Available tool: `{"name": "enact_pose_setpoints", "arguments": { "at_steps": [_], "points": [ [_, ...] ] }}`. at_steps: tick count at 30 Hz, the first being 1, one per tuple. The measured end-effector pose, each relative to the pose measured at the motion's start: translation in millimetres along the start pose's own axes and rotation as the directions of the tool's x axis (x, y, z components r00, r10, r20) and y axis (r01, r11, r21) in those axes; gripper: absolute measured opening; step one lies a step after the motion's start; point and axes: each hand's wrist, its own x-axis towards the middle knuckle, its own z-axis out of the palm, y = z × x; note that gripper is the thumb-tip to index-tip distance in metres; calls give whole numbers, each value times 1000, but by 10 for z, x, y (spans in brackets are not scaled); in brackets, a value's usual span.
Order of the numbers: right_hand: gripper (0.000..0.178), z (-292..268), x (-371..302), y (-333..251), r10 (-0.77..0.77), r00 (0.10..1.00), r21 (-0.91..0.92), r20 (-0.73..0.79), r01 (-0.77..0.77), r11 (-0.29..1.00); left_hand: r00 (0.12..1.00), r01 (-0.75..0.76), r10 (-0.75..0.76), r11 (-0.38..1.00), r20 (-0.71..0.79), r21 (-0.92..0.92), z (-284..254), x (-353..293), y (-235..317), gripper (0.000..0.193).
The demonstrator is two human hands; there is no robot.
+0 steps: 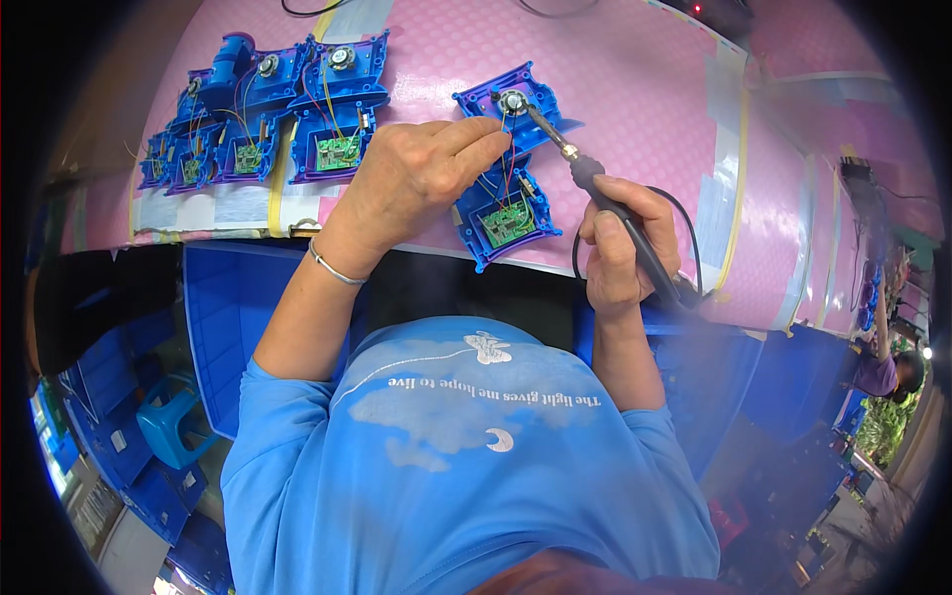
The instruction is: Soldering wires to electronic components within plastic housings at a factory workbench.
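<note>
My right hand (627,238) grips a black-handled soldering iron (620,208). Its metal tip touches or nearly touches the edge of a small round speaker (513,101) in a blue plastic housing half (535,127). Thumb and fingers of my left hand (431,164) are pinched together beside that speaker, on what looks like a thin wire (509,149); the fingertips partly cover it. Nearer to me, joined by wires, lies a second blue shell part holding a green circuit board (508,224).
Several similar blue housings (342,109) with speakers and boards stand in a row at the left. A pink table mat (635,89) covers the bench, with tape strips. The iron's black cord (694,233) loops at right. Blue crates (233,317) are below the edge. Another person (878,372) is far right.
</note>
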Motion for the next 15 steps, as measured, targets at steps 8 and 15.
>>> {"name": "enact_pose_setpoints", "arguments": {
  "at_steps": [8, 15],
  "points": [
    [32, -51, 1, -73, 18, 1000, -25, -20, -18, 1000, 993, 112, -117, 964, -8, -242, -291, -76, -25, 25],
    [28, -103, -17, -95, -23, 995, 89, -95, 31, 996, 966, 164, -68, 905, 249, -393, -482, -133, 27, 36]
  ]
}}
